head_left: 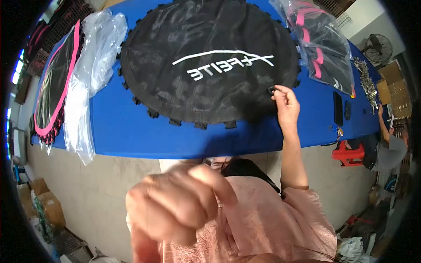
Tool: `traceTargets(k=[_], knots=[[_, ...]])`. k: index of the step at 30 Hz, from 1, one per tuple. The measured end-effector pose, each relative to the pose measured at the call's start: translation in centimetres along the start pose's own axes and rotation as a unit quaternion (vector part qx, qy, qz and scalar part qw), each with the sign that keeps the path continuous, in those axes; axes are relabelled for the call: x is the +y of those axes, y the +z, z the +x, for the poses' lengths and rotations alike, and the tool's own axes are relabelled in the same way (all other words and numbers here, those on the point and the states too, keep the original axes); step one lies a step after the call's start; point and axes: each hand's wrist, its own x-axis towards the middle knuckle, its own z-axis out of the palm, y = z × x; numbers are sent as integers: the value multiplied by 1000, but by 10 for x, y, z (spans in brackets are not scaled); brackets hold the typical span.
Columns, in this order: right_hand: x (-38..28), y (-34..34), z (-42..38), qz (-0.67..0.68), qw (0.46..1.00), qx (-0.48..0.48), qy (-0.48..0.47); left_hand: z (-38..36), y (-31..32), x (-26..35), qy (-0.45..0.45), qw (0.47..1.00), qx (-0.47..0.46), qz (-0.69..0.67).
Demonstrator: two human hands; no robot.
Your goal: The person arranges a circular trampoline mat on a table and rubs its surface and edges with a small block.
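A round black trampoline mat (pixel 210 61) with white lettering lies flat on the blue table (pixel 131 131). Black strap loops ring its edge. My right hand (pixel 285 103) reaches out to the mat's near right edge, where its fingertips pinch a small black ring (pixel 272 90). My left hand (pixel 175 201) is raised very close to the camera and blurred. Its fingers are curled in, and nothing shows in them. Below are my pink top and dark hair.
Clear plastic bags (pixel 94 65) and a black cover with pink trim (pixel 55 87) lie at the table's left. A bagged black-and-pink item (pixel 322 44) lies at the right, beside a dark phone (pixel 338 108) and a pile of metal springs (pixel 366 81). A red stool (pixel 348 153) and another person (pixel 388 151) are beyond.
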Motion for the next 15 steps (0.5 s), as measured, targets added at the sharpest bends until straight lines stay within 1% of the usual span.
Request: traceTargets(k=[1,2,3,4,5,6,12,13,15], knots=[[2,1,0,-11,1000,0,-4,2,0,6,11,998,-54,-41],[3,1,-1,-21,1000,1,-8,4,7,18,-15,998,-50,-43],[0,3,-1,-47,999,3,-10,1,15,17,41,997,-32,-56],[1,4,-1,-45,999,1,-5,4,23,12,98,993,-16,-69],[3,4,0,-60,998,0,-18,10,20,9,80,992,-53,-76],[4,4,0,-75,997,1,-32,6,20,12,77,993,-51,-75],[-1,5,-2,-102,994,4,-39,-57,24,53,-82,992,-15,-94],[-2,5,-2,-108,993,5,-42,-45,25,49,-83,992,-14,-93],[-3,6,-3,-105,994,3,-39,-12,27,31,-15,996,-15,-89]])
